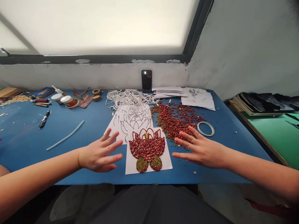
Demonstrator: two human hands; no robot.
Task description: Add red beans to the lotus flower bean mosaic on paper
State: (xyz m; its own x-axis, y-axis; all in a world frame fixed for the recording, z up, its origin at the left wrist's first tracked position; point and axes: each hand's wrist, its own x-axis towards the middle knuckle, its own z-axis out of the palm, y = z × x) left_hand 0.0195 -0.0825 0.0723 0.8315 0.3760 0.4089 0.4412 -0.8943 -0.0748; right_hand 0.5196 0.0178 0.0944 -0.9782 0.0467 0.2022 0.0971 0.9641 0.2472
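A white sheet (167,161) lies near the front edge of the blue table, bearing a lotus picture (147,149) made of red beans and green beans. To its left is my left hand (102,151), fingers spread and holding nothing. My right hand (201,148) is on the other side, its fingers also apart and empty, close to the loose pile of red and green beans (173,123). Behind the bean picture lies a paper with a line-drawn lotus (135,119), partly covered by the bean sheet.
Shredded paper strips (130,97), a phone (146,81) and stacked papers (169,91) are at the back. A tape ring (206,128) lies right; a marker (44,119), glue stick (65,135) and white-lidded jars (68,100) are left.
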